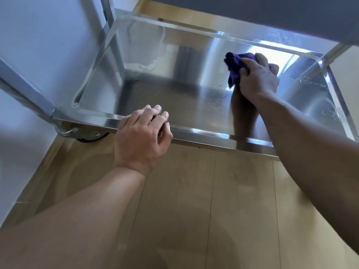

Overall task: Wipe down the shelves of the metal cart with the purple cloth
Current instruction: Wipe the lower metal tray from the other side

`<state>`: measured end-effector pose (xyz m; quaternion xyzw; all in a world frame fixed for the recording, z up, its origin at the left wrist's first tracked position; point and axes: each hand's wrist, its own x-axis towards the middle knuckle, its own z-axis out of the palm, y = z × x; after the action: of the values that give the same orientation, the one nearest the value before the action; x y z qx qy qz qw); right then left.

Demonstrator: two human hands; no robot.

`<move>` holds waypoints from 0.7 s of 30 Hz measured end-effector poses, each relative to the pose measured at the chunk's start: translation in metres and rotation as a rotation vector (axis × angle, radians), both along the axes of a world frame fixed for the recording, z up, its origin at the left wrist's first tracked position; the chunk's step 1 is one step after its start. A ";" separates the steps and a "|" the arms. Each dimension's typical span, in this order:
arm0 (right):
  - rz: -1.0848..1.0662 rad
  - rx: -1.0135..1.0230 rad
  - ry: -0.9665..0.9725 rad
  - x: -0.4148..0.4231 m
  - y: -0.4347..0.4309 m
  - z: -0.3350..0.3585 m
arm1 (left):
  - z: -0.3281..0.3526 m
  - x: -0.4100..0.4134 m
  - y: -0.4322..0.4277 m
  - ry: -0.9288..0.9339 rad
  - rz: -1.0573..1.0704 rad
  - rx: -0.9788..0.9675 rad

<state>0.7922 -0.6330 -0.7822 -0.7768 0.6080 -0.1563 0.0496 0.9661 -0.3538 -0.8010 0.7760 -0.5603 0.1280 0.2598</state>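
Observation:
The metal cart's bottom shelf is a shiny steel tray, seen from above and in front. My right hand grips the bunched purple cloth and holds it on the shelf near the back right. Water drops and smears lie at the back left and along the right side. My left hand rests over the front rim of the shelf, fingers curled on the edge.
A higher shelf overhangs the top of the view. Steel legs stand at the left and the back right. A caster wheel sits under the front left corner. The wooden floor lies below and a white wall is at the left.

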 end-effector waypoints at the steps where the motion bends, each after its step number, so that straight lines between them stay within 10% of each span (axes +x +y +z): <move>1: -0.013 0.014 -0.011 0.009 0.003 0.002 | 0.001 -0.001 0.000 0.004 0.001 0.009; 13: 0.562 0.003 0.017 0.155 0.076 0.001 | 0.008 0.004 0.007 0.116 -0.060 0.117; 21: 0.143 0.022 -0.008 0.092 0.032 0.003 | 0.003 0.030 0.038 0.095 0.093 0.081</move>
<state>0.8843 -0.6009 -0.7792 -0.8170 0.5525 -0.1486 0.0716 0.9960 -0.3156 -0.7981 0.8162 -0.5155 0.0802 0.2482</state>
